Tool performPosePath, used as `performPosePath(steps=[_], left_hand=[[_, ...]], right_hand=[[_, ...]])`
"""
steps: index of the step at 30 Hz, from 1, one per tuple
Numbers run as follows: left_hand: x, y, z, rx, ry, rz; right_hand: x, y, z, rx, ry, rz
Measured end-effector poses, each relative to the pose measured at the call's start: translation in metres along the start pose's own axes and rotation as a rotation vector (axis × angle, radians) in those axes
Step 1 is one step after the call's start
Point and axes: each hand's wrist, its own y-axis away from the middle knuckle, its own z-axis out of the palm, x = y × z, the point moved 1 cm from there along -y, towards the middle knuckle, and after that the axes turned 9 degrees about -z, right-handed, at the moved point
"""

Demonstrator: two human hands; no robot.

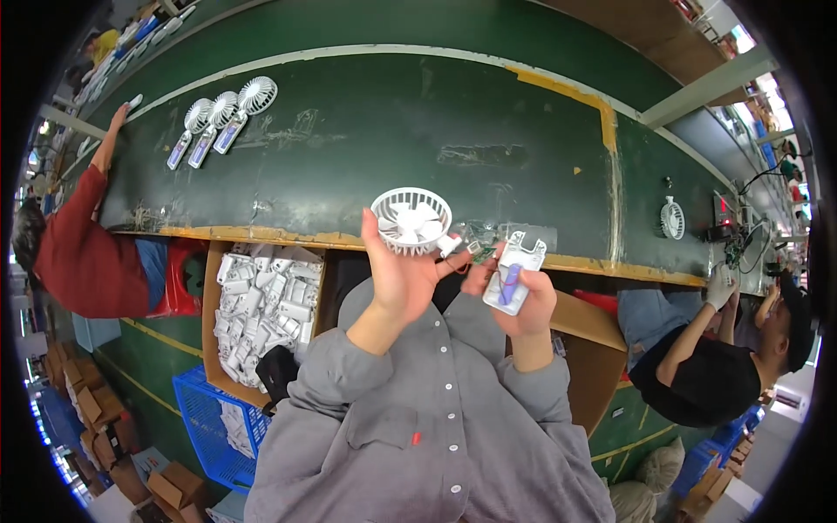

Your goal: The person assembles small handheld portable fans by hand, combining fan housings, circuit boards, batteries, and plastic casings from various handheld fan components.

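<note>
My left hand (399,283) is closed round a white fan head (411,222), a round slatted cage with blades inside and a short neck pointing right. In my right hand (534,307) is a white plastic handle shell (518,277), tilted, with a purple battery (509,281) lying in it. Between the two hands sits a small green circuit board (482,254) with thin wires, near the fingertips of both. Whether the wires join the board to the fan head is too small to tell. Both hands are over the table's near edge.
Three finished-looking white fans (223,112) lie at the far left of the green table (366,131). A carton of white plastic parts (266,305) and a blue crate (218,427) stand at left. Another fan head (671,218) lies at right. People sit on both sides.
</note>
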Motion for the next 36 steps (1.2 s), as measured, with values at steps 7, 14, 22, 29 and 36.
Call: performPosePath(steps=[7, 14, 22, 29, 36], left_hand=[[-0.022, 0.002, -0.035, -0.161, -0.059, -0.021], [-0.026, -0.008, -0.038, -0.017, -0.716, 0.412], [-0.015, 0.031, -0.016, -0.39, -1.415, 0.766], [0.007, 0.039, -0.001, -0.429, -1.741, 1.102], [0.013, 0.036, 0.009, -0.533, -2.0, 1.415]], right_hand=[[0.004, 0.007, -0.021, -0.267, 0.075, 0.138], [0.01, 0.009, -0.009, -0.178, 0.124, 0.325], [0.005, 0.013, 0.012, 0.049, 0.032, 0.163], [-0.007, 0.021, 0.008, -0.047, 0.257, 0.117], [-0.009, 0.023, 0.02, -0.007, 0.809, -0.081]])
